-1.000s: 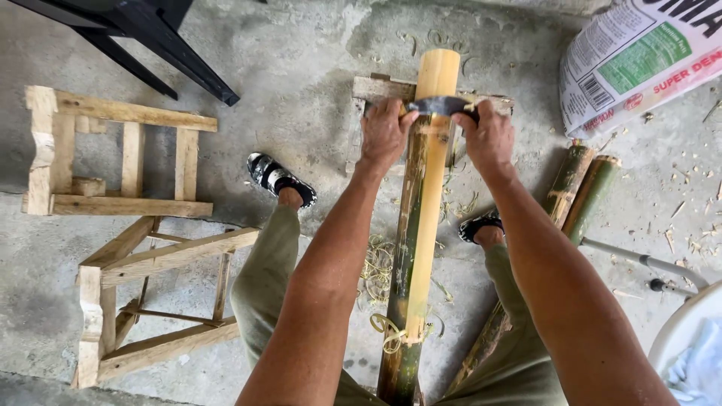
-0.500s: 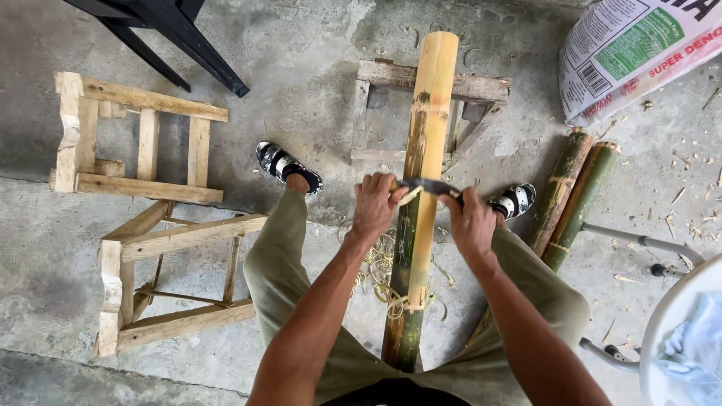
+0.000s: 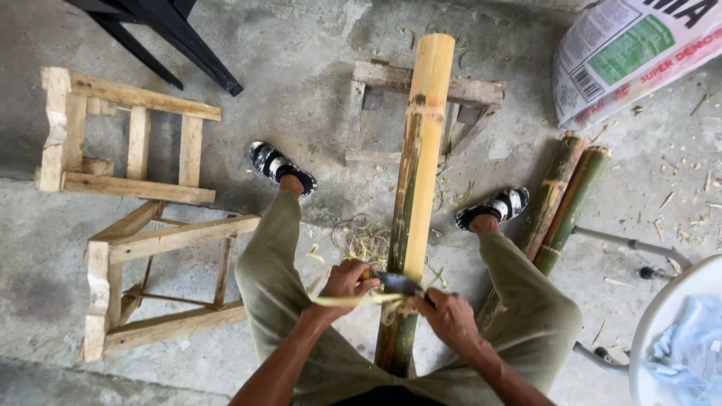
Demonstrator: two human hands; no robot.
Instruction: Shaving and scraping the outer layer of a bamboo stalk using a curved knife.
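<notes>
- A rough, home-style woodworking spot, set up on a bare concrete floor (image 3: pixel 286 68) rather than in a fitted shop.
- Crude stools of raw timber (image 3: pixel 120 143) lie tipped over beside the worker.
- A long bamboo pole (image 3: pixel 421 150) rests on a low wooden stand (image 3: pixel 474 90).
- Spare green bamboo lengths (image 3: pixel 571 195) lie nearby.
- Shavings (image 3: pixel 361 240) litter the floor.
- A printed sack (image 3: pixel 632 53) lies in the corner.

A grey concrete floor (image 3: pixel 301 90) held two wooden stools (image 3: pixel 128 135) left of the bamboo pole (image 3: pixel 421 165), with shavings (image 3: pixel 365 240), apparently bamboo, beneath it.
</notes>
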